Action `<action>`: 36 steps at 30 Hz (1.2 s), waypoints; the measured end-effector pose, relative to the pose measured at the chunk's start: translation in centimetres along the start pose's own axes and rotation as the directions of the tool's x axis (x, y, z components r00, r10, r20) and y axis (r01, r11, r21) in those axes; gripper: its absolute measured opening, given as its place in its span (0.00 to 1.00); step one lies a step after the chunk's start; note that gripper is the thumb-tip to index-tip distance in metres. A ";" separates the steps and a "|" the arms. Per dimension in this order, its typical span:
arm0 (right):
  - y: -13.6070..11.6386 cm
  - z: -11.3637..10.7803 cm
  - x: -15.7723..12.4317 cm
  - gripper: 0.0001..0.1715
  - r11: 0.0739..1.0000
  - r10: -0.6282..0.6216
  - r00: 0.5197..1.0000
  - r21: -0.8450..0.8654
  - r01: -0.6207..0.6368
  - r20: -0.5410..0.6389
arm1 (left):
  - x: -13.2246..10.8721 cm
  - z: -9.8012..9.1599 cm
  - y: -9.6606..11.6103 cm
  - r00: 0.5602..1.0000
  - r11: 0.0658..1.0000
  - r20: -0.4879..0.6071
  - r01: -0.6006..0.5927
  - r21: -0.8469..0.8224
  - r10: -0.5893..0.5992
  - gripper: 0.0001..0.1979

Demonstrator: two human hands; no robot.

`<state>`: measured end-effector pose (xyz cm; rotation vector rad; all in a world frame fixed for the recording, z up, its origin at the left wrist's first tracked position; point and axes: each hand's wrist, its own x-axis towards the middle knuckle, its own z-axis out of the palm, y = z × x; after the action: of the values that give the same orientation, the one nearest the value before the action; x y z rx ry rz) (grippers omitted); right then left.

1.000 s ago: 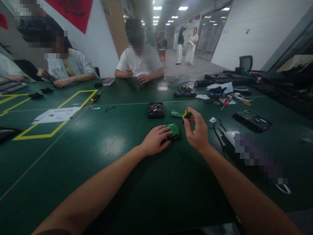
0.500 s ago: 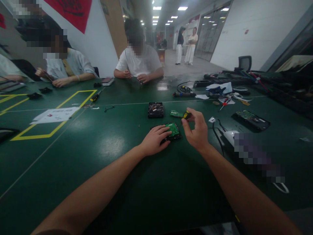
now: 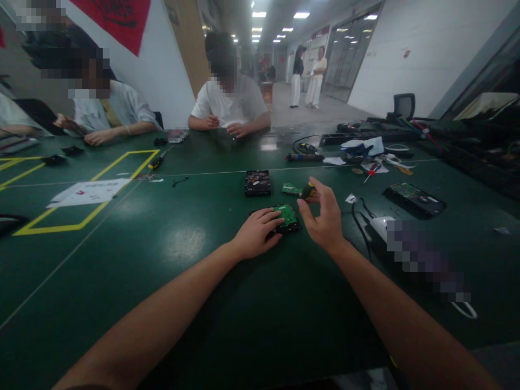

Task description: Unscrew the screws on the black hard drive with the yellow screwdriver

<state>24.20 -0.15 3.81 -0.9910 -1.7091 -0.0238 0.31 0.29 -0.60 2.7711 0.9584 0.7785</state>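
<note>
Drive (image 3: 291,221) lies on table (image 3: 260,303) under spread L hand (image 3: 259,233), which rests w/o grasping. R hand (image 3: 328,218) holds screwdriver (image 3: 308,191) w/ fingers, thumb seemingly off it; tip isn't visible. If grip is loose or drive shifts, tip may slip & scratch board (image 3: 288,212).

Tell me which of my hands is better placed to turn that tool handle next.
Probably your right hand: its fingers are at the dark-and-yellow handle, near the green-boarded drive. Your left hand lies spread on that drive, so it seems better placed for steadying.
</note>
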 end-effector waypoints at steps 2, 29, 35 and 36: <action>-0.1 -0.2 0.2 0.33 0.999 -0.009 1.000 -0.043 0.008 -0.028 | 0.0 0.0 0.0 1.000 1.000 0.004 -0.002 0.008 0.002 0.23; -0.1 -0.1 0.2 0.33 0.999 -0.005 1.000 -0.031 0.005 0.008 | -0.2 0.1 -0.3 1.000 1.000 -0.007 -0.012 0.015 0.012 0.23; 0.1 -0.3 0.3 0.33 0.995 -0.063 0.997 -0.072 0.066 0.049 | -0.1 0.1 -0.2 1.000 1.000 -0.003 -0.018 0.022 0.018 0.23; 0.1 -0.2 0.2 0.34 0.995 -0.068 0.996 -0.068 0.072 0.056 | -0.1 0.1 -0.2 1.000 1.000 -0.002 -0.020 0.023 0.020 0.23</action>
<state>24.42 -0.06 4.01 -0.9906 -1.8026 -0.1041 0.20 0.44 -0.76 2.8036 0.9474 0.7780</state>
